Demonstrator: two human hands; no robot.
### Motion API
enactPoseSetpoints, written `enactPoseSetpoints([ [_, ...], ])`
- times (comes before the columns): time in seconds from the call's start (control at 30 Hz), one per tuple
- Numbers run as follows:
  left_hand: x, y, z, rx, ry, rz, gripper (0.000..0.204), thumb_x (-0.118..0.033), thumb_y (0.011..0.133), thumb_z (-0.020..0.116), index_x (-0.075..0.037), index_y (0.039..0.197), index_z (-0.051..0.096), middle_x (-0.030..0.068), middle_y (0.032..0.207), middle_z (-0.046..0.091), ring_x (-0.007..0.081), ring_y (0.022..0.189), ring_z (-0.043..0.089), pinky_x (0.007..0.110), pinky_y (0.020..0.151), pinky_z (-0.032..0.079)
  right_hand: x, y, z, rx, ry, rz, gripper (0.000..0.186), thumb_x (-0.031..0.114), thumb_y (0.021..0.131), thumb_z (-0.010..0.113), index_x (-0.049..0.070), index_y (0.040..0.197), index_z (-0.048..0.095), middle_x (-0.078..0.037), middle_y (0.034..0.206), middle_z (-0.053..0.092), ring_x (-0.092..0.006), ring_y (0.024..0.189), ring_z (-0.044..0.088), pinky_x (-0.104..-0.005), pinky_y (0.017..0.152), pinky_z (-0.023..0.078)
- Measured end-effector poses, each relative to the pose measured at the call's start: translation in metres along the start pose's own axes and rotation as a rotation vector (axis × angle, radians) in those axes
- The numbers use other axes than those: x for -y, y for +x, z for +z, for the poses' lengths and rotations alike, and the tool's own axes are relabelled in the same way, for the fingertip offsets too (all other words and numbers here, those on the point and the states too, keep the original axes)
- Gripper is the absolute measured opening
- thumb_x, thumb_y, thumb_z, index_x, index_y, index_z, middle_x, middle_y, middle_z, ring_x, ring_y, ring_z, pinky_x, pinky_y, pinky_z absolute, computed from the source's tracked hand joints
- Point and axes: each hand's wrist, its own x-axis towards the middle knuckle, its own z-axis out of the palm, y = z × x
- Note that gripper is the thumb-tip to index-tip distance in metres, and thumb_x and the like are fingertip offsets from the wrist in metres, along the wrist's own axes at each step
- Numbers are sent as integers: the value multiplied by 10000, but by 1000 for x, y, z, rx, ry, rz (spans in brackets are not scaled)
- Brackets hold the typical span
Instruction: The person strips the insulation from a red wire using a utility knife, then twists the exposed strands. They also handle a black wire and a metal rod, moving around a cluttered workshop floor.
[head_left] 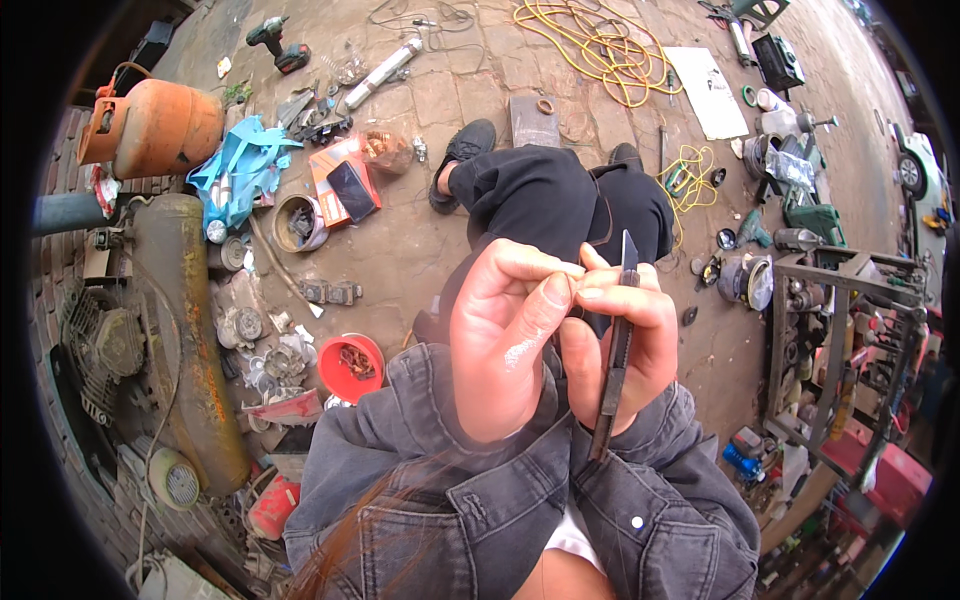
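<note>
My two hands meet above my knees. My left hand (505, 330) is closed, thumb and forefinger pinched on a thin brownish wire-like strand (609, 215), too fine to make out fully. Against those fingertips press the thumb and fingers of my right hand (645, 335). Between its fingers my right hand also holds a dark utility knife (612, 380), upright, its blade (629, 250) pointing up and away from me. The blade stands apart from the left fingertips.
A red bucket (371, 343) with copper-coloured scraps stands left of me. Further left are an orange gas cylinder (170, 130) and a rusty tank (185, 340). A cordless drill (278, 45) and yellow cord (600, 50) lie ahead. A metal frame (850, 275) stands at right.
</note>
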Motion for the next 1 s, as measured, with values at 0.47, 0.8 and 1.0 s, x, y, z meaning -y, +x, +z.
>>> enactPoseSetpoints([
  [0.47,-4,11,-17,220,621,341,170,25,858,643,-18,1023,637,89,950,601,182,931,550,302,823,450,12,1,-8,12,198,201,172,-51,824,643,23,923,523,-93,892,607,-162,839,564,-441,978,457],
  [0.8,-19,17,-15,269,1262,859,333,-33,678,770,-115,998,728,24,998,637,226,941,552,337,823,450,16,2,-14,0,261,279,201,80,837,694,16,930,528,-77,888,570,-133,793,525,-281,754,440],
  [1.0,-18,17,-19,256,1253,821,316,-44,676,780,-123,977,720,10,948,639,210,870,545,324,770,442,15,3,-13,4,344,257,185,75,833,684,28,914,524,-71,856,571,-140,787,531,-313,813,462],
])
